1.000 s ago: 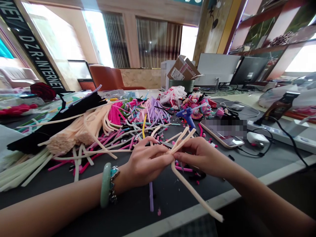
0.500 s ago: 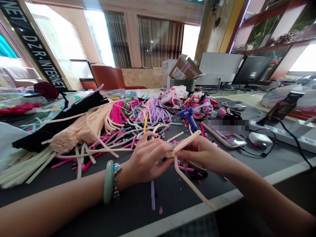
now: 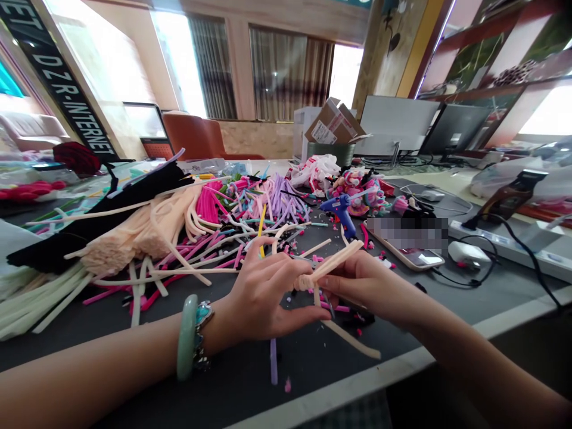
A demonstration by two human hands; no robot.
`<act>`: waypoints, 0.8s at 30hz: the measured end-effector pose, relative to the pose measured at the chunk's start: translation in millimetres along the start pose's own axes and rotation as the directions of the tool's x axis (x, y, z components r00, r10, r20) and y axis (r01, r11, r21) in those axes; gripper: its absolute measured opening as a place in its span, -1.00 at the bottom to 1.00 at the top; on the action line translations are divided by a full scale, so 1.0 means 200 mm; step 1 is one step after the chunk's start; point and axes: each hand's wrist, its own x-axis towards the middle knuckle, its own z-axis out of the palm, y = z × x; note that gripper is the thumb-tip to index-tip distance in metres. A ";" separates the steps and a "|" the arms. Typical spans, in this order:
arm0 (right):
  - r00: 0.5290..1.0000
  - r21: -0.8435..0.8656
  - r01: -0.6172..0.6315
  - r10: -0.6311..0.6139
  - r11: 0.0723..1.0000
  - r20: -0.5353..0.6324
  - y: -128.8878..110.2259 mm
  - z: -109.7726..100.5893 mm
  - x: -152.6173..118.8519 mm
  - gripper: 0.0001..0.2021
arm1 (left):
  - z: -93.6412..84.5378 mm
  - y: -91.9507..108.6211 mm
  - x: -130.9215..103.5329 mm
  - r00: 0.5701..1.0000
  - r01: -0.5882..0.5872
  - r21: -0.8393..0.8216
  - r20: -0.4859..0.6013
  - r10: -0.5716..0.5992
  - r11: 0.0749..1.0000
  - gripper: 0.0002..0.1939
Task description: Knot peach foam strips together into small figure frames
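Observation:
Beige fuzzy pipe cleaners [image 3: 337,262] are gathered in a small bundle between my hands above the table. My right hand [image 3: 366,283] pinches the bundle near its wound end, with the straight ends pointing up and right. My left hand [image 3: 268,292], wearing a green bangle [image 3: 186,336] and a bracelet, has its fingers against the coiled end. Its thumb reaches across the long loose strand, which hangs toward the table's front edge. A small piece of dark metal shows under my right fingertips; I cannot make out what it is.
Thick bundles of peach pipe cleaners [image 3: 120,244], black ones and pale green ones lie at left. Purple and pink stems [image 3: 283,199] pile up behind my hands. A blue glue gun [image 3: 340,214], a phone [image 3: 420,256], a white charger [image 3: 468,255] and a power strip [image 3: 504,253] are at right.
My left thumb has moved away from the coiled end, down and right onto the hanging strand. The strand's lower end has shifted slightly up and left. My right hand keeps its pinch.

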 end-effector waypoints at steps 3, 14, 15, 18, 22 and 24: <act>1.000 0.028 -0.012 0.012 1.000 -0.005 0.01 0.00 0.00 -0.72 | 0.01 0.00 0.00 1.000 0.014 0.013 0.015 -0.014 1.000 -0.59; 1.000 0.013 0.024 -0.024 1.000 0.019 -0.01 -0.01 -0.01 -0.86 | 0.01 -0.01 0.00 0.996 -0.081 0.076 0.049 0.077 0.994 -0.77; 0.999 0.007 0.036 -0.036 0.999 0.021 -0.01 -0.01 -0.01 -0.87 | 0.00 -0.01 0.01 0.994 -0.102 0.093 0.044 0.099 0.990 -0.78; 0.996 -0.014 0.086 -0.085 0.996 0.027 0.00 -0.01 -0.02 -0.85 | -0.01 -0.02 0.03 0.985 -0.173 0.160 0.045 0.168 0.972 -0.80; 0.989 -0.063 0.151 -0.150 0.987 0.011 -0.01 -0.01 -0.03 -0.82 | -0.07 -0.02 0.09 0.950 -0.314 0.314 0.096 0.299 0.896 -0.86; 0.986 -0.077 0.167 -0.168 0.983 -0.009 -0.02 -0.01 -0.04 -0.84 | -0.11 -0.02 0.12 0.927 -0.372 0.389 0.109 0.358 0.843 -0.87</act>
